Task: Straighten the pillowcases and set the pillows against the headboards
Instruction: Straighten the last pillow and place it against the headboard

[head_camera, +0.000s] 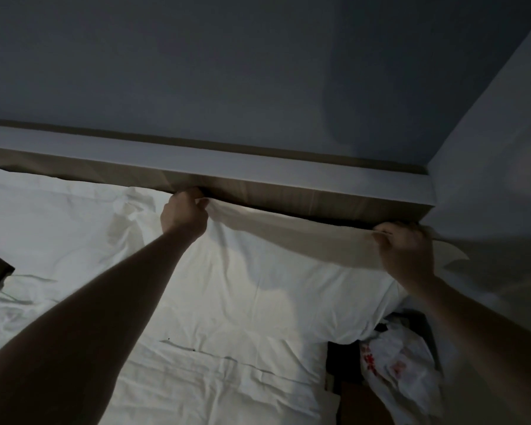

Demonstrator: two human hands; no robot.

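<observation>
Between my two hands the top edge of the pillowcase (288, 231) runs taut, just below the wooden headboard (258, 185). My left hand (183, 214) has its fingers curled round the left corner of that edge, the knuckles almost touching the headboard. My right hand (406, 251) pinches the right corner between thumb and fingers, with a flap of loose cloth sticking out past it toward the side wall (488, 179); that hand is blurred, so I cannot tell each finger's lie exactly.

As I judge it, the work on this pillow (273, 302) is midway. It lies below my hands on the bed sheet (196, 378), its case stretched along the top, but creases show across the middle, and the pillow leans toward the headboard without being set snug against it yet. To the left of my left hand a second pillow (59, 210) lies close under the headboard, its case rumpled near my wrist; it looks to need smoothing too.

Below my right hand, off the bed's edge, a white plastic bag (393, 360) with red print sits crumpled among dark things. What is inside it I cannot tell.
</observation>
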